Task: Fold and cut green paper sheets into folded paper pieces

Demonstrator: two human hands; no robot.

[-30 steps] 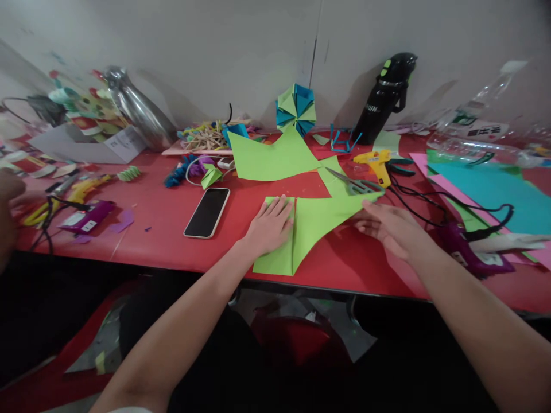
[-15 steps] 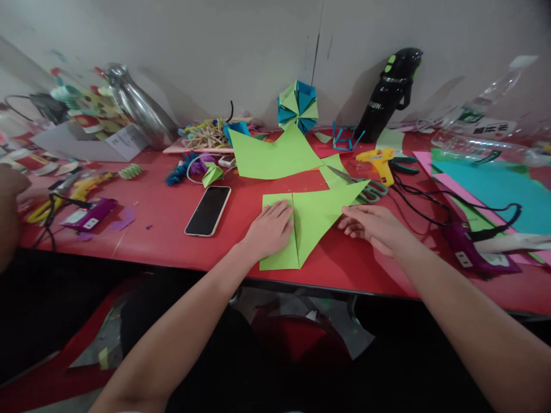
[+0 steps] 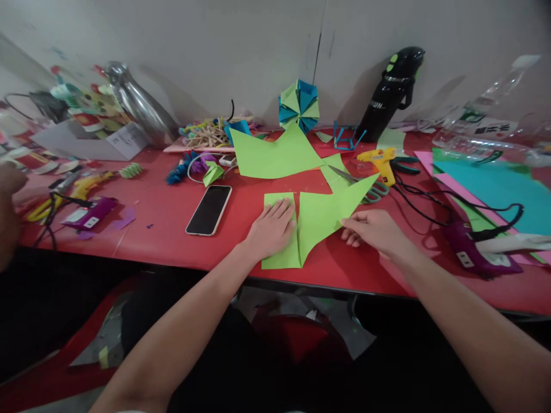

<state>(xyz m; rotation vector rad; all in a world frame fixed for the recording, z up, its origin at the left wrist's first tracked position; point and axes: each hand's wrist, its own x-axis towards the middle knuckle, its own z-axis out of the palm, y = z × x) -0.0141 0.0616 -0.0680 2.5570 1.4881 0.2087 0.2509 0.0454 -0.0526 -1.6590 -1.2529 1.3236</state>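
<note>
My left hand lies flat, fingers stretched, on the narrow left part of a light green paper, pressing it on the table. To its right, my right hand pinches the lower edge of the wider green paper part, whose right corner rises off the table. A gap that widens toward the top parts the two pieces; whether they still join at the bottom I cannot tell. Behind them lies a larger green sheet with a curved top edge. Grey-handled scissors rest partly behind the raised corner.
A phone is left of the paper. At right are a yellow glue gun, its black cable, a purple power box and coloured sheets. A black bottle and folded paper ball stand behind. Another person's hand is far left.
My right hand has closed on the right paper part and lifted its corner. A gap has opened at the top between the two parts. My left hand stays in place.
</note>
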